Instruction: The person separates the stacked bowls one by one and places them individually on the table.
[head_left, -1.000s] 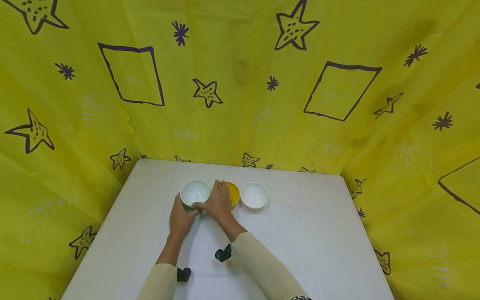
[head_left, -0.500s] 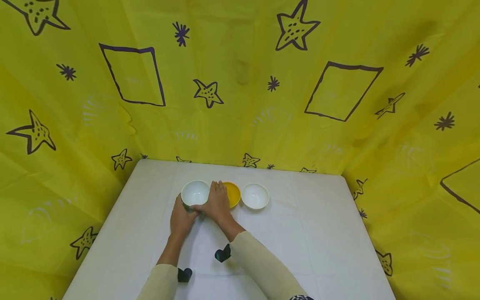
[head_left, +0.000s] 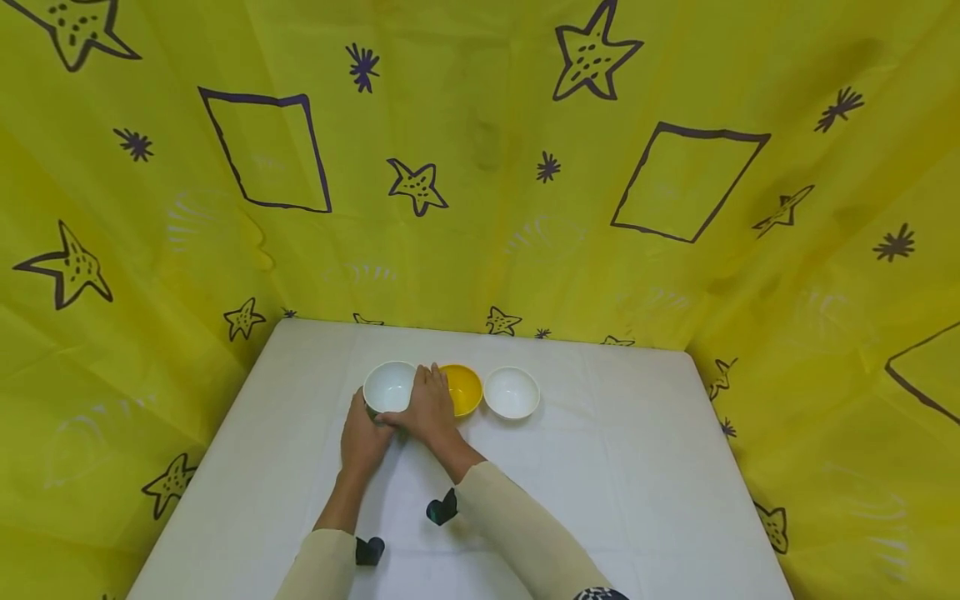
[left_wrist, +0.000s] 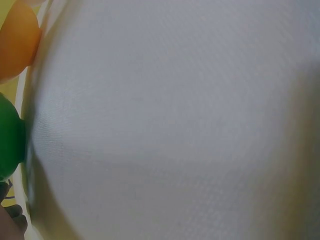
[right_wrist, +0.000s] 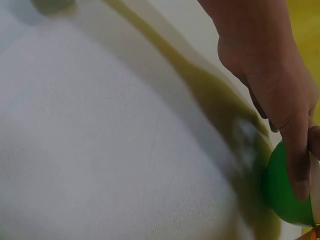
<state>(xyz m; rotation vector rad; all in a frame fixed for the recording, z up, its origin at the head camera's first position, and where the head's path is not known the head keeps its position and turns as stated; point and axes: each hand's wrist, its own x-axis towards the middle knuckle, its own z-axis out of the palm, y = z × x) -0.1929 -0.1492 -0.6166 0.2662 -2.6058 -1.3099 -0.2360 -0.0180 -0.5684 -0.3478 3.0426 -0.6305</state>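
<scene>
At the left end of a row of bowls stands a bowl [head_left: 387,385] that is white inside and green outside, its green wall [right_wrist: 287,185] plain in the right wrist view. My left hand [head_left: 365,433] grips it from the left and front, with the thumb [right_wrist: 299,170] lying along the green wall. On its right side my right hand [head_left: 429,408] holds the rim, thumb across the front edge, fingers reaching toward the back. That hand partly covers a yellow bowl [head_left: 467,390], orange outside [left_wrist: 19,42], just to the right.
A white bowl [head_left: 512,392] stands at the right end of the row. The bowls are toward the back of a table with a white cloth [head_left: 637,467]. Yellow curtains [head_left: 480,250] with dark star drawings surround the table at the back and sides.
My right hand has shifted slightly left, its thumb farther along the front rim, and more of the yellow bowl shows. My left hand and the bowls stay nearly where they were.
</scene>
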